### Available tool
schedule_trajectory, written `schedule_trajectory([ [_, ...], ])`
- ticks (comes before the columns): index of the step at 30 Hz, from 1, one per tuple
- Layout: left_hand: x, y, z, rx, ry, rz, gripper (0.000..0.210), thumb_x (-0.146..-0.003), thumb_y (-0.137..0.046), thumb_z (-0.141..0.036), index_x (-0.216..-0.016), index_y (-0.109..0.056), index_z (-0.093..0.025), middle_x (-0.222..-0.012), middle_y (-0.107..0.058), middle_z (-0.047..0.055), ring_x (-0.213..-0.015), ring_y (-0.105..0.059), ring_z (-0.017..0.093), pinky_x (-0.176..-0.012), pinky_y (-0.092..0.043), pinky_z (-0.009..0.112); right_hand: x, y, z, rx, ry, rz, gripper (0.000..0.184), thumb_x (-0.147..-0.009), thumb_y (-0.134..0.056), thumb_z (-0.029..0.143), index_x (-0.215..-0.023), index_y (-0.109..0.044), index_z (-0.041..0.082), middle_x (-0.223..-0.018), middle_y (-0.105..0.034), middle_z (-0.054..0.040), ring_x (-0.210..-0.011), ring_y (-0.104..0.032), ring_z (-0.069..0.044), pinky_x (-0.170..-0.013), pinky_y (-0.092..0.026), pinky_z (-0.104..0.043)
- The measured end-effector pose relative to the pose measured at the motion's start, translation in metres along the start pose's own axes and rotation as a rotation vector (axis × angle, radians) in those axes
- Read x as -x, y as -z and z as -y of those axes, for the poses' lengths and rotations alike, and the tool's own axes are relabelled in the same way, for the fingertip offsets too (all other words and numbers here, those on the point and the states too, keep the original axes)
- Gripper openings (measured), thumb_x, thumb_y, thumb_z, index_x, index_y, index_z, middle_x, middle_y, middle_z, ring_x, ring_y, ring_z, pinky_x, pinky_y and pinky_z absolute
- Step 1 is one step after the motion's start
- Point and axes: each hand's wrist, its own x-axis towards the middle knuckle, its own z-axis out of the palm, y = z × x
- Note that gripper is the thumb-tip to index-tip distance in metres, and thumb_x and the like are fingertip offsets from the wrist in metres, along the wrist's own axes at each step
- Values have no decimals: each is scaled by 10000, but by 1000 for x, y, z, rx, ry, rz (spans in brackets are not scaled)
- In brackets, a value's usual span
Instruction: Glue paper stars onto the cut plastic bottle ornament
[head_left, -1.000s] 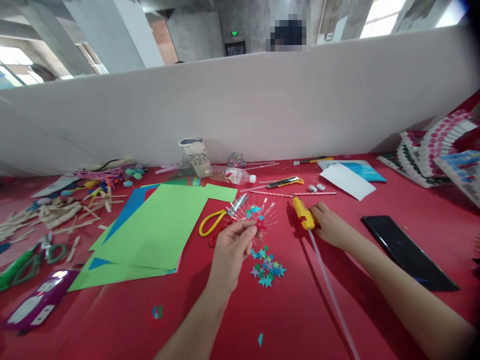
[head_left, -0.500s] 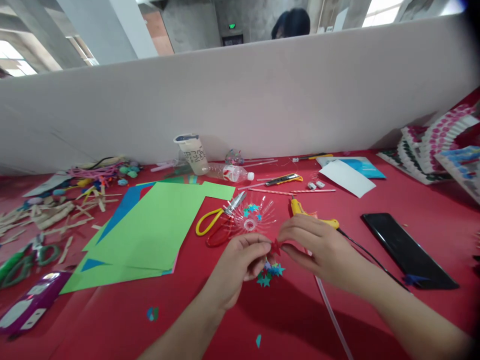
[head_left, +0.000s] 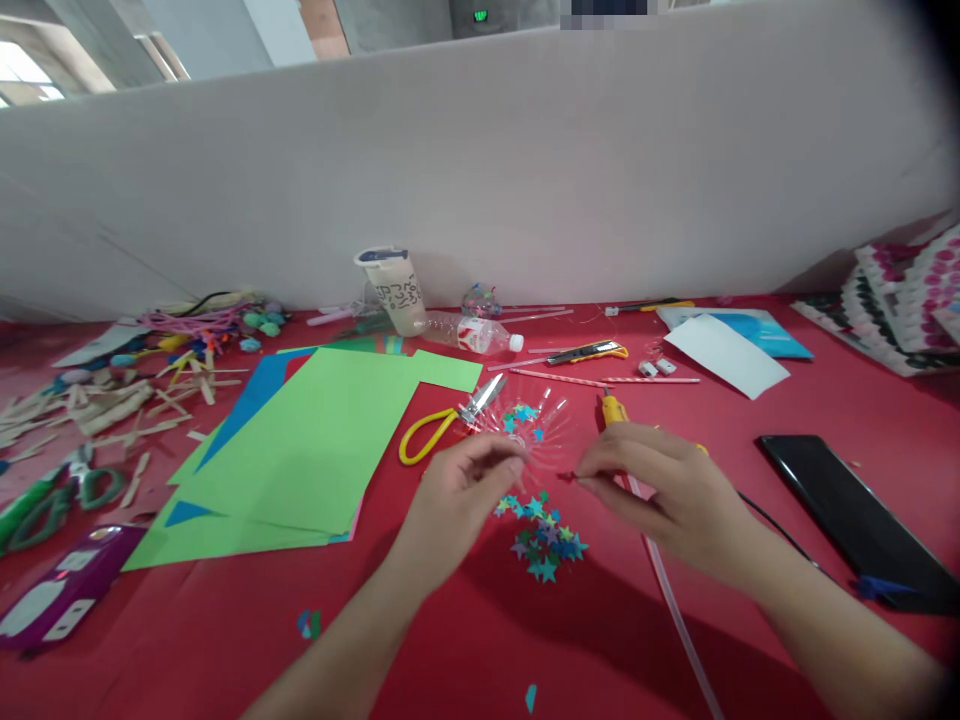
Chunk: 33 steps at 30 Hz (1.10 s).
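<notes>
1. The scene was a long table covered with a red cloth [head_left: 675, 650], closed at the back by a plain white partition wall [head_left: 525, 170].
2. The left hand [head_left: 457, 500] was over the cloth with thumb and forefinger nearly closed; its fingertips [head_left: 512, 455] touched the edge of a clear plastic bottle bottom cut into thin spread strips [head_left: 534, 432], with a few blue stars stuck on it.
3. I could not tell if the left fingers really gripped a strip or only touched it.
4. The right hand [head_left: 667, 490] was just to the right of it, with thumb and forefinger pinched together on a tiny red paper star [head_left: 568, 477].
5. This red star was in the air between the two hands, close to the left fingertips but apart from them.
6. Just below the fingers of both hands lay a small heap of blue, green and purple paper stars [head_left: 544, 535].
7. Behind the right fingers lay a yellow glue gun [head_left: 615, 409], partly hidden by the hand, and a clear glue stick [head_left: 675, 620] ran toward the viewer under the wrist.
8. Left of the left fingers lay yellow-handled scissors [head_left: 435, 432], and further left big sheets of green paper [head_left: 315, 440].
9. Well to the right of the right hand lay a black phone [head_left: 855, 520].
</notes>
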Motion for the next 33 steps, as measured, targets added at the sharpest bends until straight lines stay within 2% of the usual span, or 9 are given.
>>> schedule_trajectory([
  [1, -7, 6, 0, -126, -106, -95, 115, -774, -594, -259, -820, -677, -195, -777, -630, 25, -677, -565, 133, -634, -449, 257, -5, 2, -2, -5, -19, -19, 90, -891, -506, 176, -902, -592, 202, -791, -602, -19, -727, -547, -121, -651, -448, -246],
  [3, -22, 17, 1, -325, -248, -150, 92, -774, -600, -227, -827, -673, -210, -935, -606, 47, -873, -590, 176, -840, -456, 344, -17, 3, -8, -58, -119, -42, 87, -875, -527, 194, -840, -607, 199, -777, -592, -8, -712, -536, -113, -644, -442, -242],
  [5, -36, 23, 3, -429, -292, -87, 71, -756, -627, -217, -815, -666, -221, -1131, -547, 71, -1117, -523, 230, -1011, -361, 428, -30, -1, -17, -177, -313, -41, 94, -849, -559, 227, -778, -609, 192, -782, -584, 4, -692, -526, -102, -622, -427, -235],
  [9, -48, 20, 8, -540, -278, 56, 141, -719, -668, -208, -853, -632, -231, -1335, -417, 72, -1289, -384, 268, -1063, -312, 461, -47, -16, -39, -526, -611, 14, 137, -780, -624, 311, -741, -610, 180, -668, -533, 41, -569, -443, -75, -535, -355, -222],
  [15, -45, 14, 8, -575, -315, 85, 243, -757, -651, -311, -975, -569, -240, -1368, -403, 67, -1283, -404, 254, -1060, -338, 442, -45, -23, -49, -886, -759, 4, 173, -735, -666, 344, -731, -585, 191, -544, -464, 69, -455, -377, -55, -427, -241, -215],
  [18, -47, 24, 8, -560, -296, 203, 447, -721, -685, -349, -1121, -506, -267, -1400, -386, 63, -1276, -417, 267, -1053, -355, 436, -43, -17, -44, -899, -761, -3, 153, -742, -666, 327, -737, -582, 199, -535, -467, 68, -454, -396, -57, -412, -232, -210],
  [21, -50, 34, 11, -533, -281, 294, 501, -756, -631, -273, -1222, -449, -302, -1380, -431, 43, -1254, -447, 246, -1023, -389, 415, -43, -15, -41, -880, -745, -39, 143, -743, -670, 316, -739, -589, 198, -556, -489, 63, -460, -419, -55, -417, -266, -206],
  [29, -50, 15, 19, -718, -310, 39, 289, -773, -556, -179, -1057, -528, -227, -1102, -550, 48, -875, -606, 180, -822, -480, 362, -39, -22, -41, -767, -693, -134, 124, -747, -657, 294, -707, -602, 191, -578, -533, 46, -491, -473, -64, -441, -357, -200],
  [33, -47, 9, 18, -793, -351, 24, 306, -782, -607, -293, -1066, -522, -220, -1107, -566, 62, -906, -603, 212, -823, -477, 377, -37, -24, -46, -774, -732, -109, 135, -741, -659, 307, -715, -603, 187, -590, -566, 29, -516, -513, -77, -457, -394, -199],
])
